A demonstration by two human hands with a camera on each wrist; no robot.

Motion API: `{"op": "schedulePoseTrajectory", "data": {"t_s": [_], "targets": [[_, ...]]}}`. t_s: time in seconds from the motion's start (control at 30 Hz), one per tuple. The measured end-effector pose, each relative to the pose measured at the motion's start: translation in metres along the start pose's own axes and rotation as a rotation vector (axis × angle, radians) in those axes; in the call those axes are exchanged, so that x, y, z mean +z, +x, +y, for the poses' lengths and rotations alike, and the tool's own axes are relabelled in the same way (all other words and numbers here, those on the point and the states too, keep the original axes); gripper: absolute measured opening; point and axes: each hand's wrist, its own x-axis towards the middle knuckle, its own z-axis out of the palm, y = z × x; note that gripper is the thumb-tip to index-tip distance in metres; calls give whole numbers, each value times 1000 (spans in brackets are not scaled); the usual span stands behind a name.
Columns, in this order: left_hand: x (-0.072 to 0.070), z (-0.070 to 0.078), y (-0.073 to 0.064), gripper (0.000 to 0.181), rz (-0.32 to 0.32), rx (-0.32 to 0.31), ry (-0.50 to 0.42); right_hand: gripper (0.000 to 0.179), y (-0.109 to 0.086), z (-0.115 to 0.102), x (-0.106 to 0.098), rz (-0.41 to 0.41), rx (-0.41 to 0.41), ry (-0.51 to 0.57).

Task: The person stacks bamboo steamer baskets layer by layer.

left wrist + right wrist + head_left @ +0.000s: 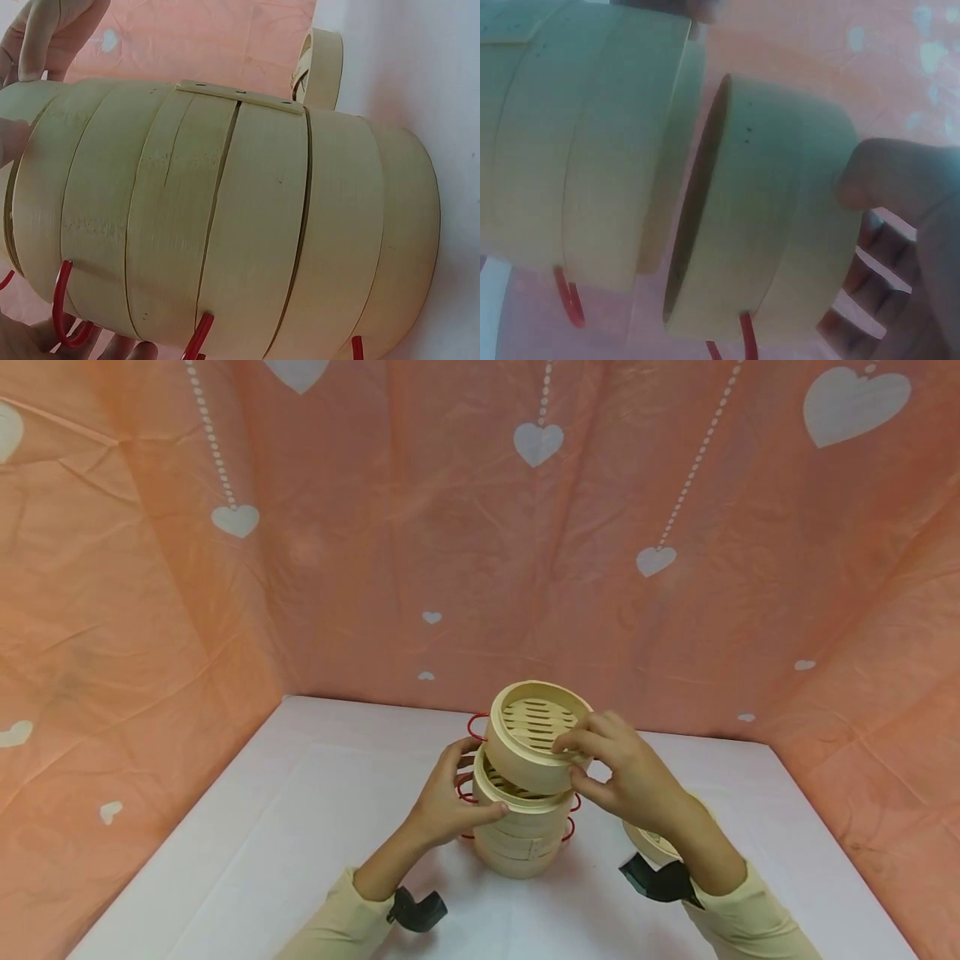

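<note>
A stack of round bamboo steamer baskets (pixel 521 839) stands upright on the table, with red loop handles at its sides. My left hand (pixel 450 802) grips the upper basket of the stack, thumb at the front and fingers round the left side. Above it, my right hand (pixel 618 768) holds a separate steamer basket (pixel 525 764) by its right rim, thumb outside and fingers over the edge. This basket is tilted, its slatted floor showing. In the right wrist view a gap shows between the held basket (pixel 772 217) and the stack (pixel 592 142).
Partly hidden behind the right forearm, a round bamboo piece (pixel 641 843) lies on the white table (pixel 300 827). It also shows beyond the stack in the left wrist view. Orange cloth walls (pixel 465 568) with white hearts enclose the back and sides.
</note>
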Motion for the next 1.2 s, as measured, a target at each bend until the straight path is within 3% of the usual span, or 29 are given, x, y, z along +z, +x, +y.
{"op": "schedulePoseTrajectory", "data": {"t_s": [0.37, 0.73, 1.2], "targets": [[-2, 2, -1, 87, 5, -43, 7, 36, -2, -4, 6, -35, 0, 14], [-3, 0, 0, 88, 2, -19, -4, 36, -3, -6, 8, -66, -4, 22], [-5, 0, -1, 89, -13, -51, 3, 33, -3, -7, 8, -119, 4, 31]]}}
